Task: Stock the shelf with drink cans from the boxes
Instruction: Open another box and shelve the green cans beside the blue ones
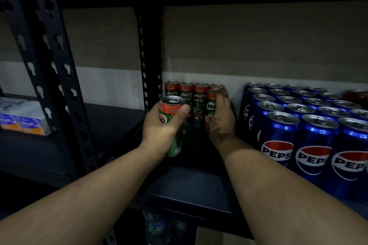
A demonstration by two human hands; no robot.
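My left hand (161, 127) grips a green and orange Milo can (171, 105) upright, just above the dark shelf board (191, 185). My right hand (221, 119) curls round another Milo can (211, 103), which stands on the shelf in front of a back row of several Milo cans (186, 93) by the wall. The right hand hides most of its can's right side.
A block of several blue Pepsi cans (310, 125) fills the shelf's right side. A black slotted upright (150, 55) stands behind the Milo row, and two more uprights (57, 77) stand left. Cartons (22, 117) sit on the left bay. Bottles (159, 226) show below.
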